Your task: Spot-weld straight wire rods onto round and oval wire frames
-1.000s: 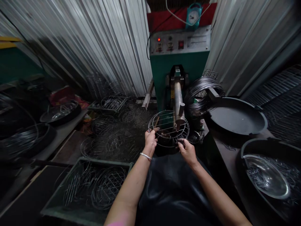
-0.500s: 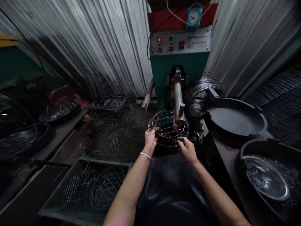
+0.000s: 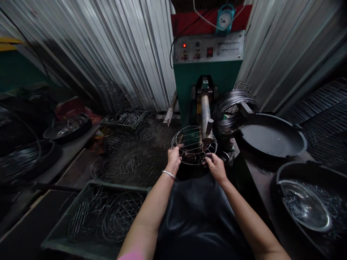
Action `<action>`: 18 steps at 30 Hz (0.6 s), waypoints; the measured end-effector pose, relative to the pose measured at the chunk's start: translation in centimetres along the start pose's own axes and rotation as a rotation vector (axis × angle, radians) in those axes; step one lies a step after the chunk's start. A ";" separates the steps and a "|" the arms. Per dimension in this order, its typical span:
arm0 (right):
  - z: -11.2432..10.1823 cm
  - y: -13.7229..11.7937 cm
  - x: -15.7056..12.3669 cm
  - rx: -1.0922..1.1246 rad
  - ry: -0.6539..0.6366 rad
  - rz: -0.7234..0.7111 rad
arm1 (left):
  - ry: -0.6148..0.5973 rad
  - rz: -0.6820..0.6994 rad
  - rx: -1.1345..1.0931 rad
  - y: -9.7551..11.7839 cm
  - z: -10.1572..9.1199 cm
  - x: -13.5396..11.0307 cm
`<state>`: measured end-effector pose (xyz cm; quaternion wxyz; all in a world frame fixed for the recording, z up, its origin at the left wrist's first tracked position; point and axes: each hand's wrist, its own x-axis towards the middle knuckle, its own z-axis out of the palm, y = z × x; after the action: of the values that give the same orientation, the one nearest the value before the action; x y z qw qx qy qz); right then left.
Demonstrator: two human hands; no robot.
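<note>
My left hand (image 3: 174,159) is closed on the left rim of a round wire rack (image 3: 187,151), with the thumb along the upper edge. The rack is held under the metal arm (image 3: 206,119) of a green spot welder (image 3: 184,85), and the arm's tip reaches down at the rack's front right rim. Close by that tip, my right hand (image 3: 216,168) is closed in a pinch at the front rim. What sits between its fingertips is too small and dark to make out.
A green crate (image 3: 92,186) of wire racks stands at lower left. To the right are a wide black pan (image 3: 271,135), a coil of wire (image 3: 235,103), and a black tub (image 3: 287,173) holding a steel bowl (image 3: 309,213) of small wire pieces. Loose wire parts cover the left floor.
My right hand has moved slightly in and up toward the welder's tip, its fingers closing together. The rack has shifted and tilted a little in my left hand.
</note>
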<state>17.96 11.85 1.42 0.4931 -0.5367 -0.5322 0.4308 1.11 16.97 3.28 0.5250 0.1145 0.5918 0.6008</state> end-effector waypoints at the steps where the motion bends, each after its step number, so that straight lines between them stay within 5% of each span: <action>1: 0.1 -0.1 0.1 0.005 0.005 0.005 | 0.009 -0.008 0.003 0.0 0.1 0.0; 9: -1.3 0.6 -1.8 0.143 0.131 0.095 | -0.010 -0.074 0.121 0.6 -1.0 0.6; 18: -7.6 9.5 -8.9 0.117 0.141 0.441 | -0.129 -0.057 0.131 1.8 -0.9 2.6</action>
<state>26.34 2.90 -7.44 0.4534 -0.6393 -0.3404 0.5195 -1.55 18.90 3.27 0.5702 0.1700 0.5979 0.5371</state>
